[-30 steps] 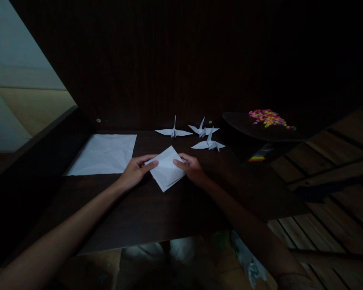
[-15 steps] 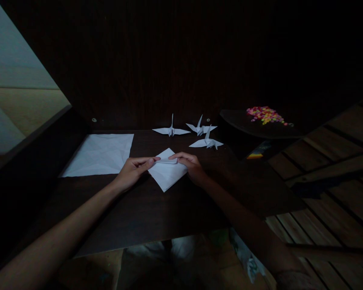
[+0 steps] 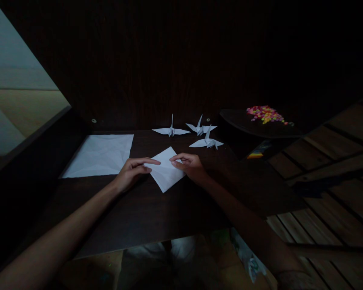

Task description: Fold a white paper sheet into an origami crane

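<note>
A white sheet of folded paper (image 3: 166,179), diamond-shaped with one corner towards me, lies on the dark table between my hands. My left hand (image 3: 129,172) is at its left corner, index finger stretched over the top and thumb at the edge. From the right, my right hand (image 3: 192,167) grips the paper's right side, thumb and index finger close together on its upper face. Behind it are three white origami cranes: one on the left (image 3: 171,131), one at the back right (image 3: 201,129) and one nearer (image 3: 207,142).
A larger creased white sheet (image 3: 101,155) lies flat on the left. At the right, a dark raised corner shelf (image 3: 238,121) carries a pile of small colourful pieces (image 3: 266,114). A dark panel (image 3: 157,60) rises behind the table, and a low side wall (image 3: 33,141) bounds its left.
The folded-down upper flap of the paper has swung back up, so its top face now looks flat. My fingers have loosened and shifted slightly; the cranes have stayed put.
</note>
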Motion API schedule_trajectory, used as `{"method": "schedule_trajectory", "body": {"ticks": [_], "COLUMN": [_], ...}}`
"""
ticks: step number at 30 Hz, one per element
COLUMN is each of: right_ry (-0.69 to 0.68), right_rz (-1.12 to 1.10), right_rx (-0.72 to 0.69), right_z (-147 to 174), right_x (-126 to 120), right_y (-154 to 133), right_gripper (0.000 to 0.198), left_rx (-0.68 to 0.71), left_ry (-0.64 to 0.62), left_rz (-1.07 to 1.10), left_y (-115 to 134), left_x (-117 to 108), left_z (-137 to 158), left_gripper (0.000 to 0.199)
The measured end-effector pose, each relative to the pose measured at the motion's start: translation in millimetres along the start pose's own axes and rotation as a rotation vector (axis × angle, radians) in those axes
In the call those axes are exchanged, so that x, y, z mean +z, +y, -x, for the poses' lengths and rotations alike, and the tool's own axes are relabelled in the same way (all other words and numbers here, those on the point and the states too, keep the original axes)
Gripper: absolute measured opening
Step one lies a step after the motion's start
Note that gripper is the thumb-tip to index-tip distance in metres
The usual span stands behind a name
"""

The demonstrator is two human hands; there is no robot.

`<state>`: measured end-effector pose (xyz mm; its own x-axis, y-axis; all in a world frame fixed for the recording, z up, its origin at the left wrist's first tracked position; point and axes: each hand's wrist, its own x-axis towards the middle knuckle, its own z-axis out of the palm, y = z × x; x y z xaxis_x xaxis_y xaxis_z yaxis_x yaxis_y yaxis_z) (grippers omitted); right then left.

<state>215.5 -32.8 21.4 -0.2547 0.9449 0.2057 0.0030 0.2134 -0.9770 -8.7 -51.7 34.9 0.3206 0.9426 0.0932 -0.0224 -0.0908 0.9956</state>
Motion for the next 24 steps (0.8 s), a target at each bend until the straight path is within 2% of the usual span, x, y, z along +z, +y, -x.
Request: {"method": "schedule_trajectory", "body": {"ticks": [4,7,13,20,22,24], "right_ry": [-0.029,-0.064,-0.087,-0.148,-0.134,-0.100], "right_rz": [-0.003,0.012,-0.024,-0.109,-0.092,-0.072], "right_rx": [0.014,0.001,0.025,0.137,0.138,0.103], "right_z": [0.3,0.9,2.0,6.5,7.4,7.5], "right_x": [-2.0,-4.0,-3.9,-1.0,0.4,2.1], "right_y": [-0.1,-1.1,-6.4,-4.7,-2.0,0.2], "right_gripper": [0.018,0.020,0.018,0.045,0.053,0.052], "left_rx": [-0.009,-0.004,0.046,0.036,0.047,0.059], "left_ry": [-0.072,-0.069,0.033,0.207,0.225,0.219], "left_rz": [0.035,-0.008,-0.131,-0.210,-0.199,-0.178], "left_y": [1.0,2.3,4.6,7.3,7.3,7.1], "left_x": [-4.6,-5.6,-2.6,3.6,4.1,3.8], "left_z": [1.7,2.5,2.0,-1.2,-1.0,0.1], "left_gripper": [0.033,0.035,0.029,0.029,0.028,0.028]}}
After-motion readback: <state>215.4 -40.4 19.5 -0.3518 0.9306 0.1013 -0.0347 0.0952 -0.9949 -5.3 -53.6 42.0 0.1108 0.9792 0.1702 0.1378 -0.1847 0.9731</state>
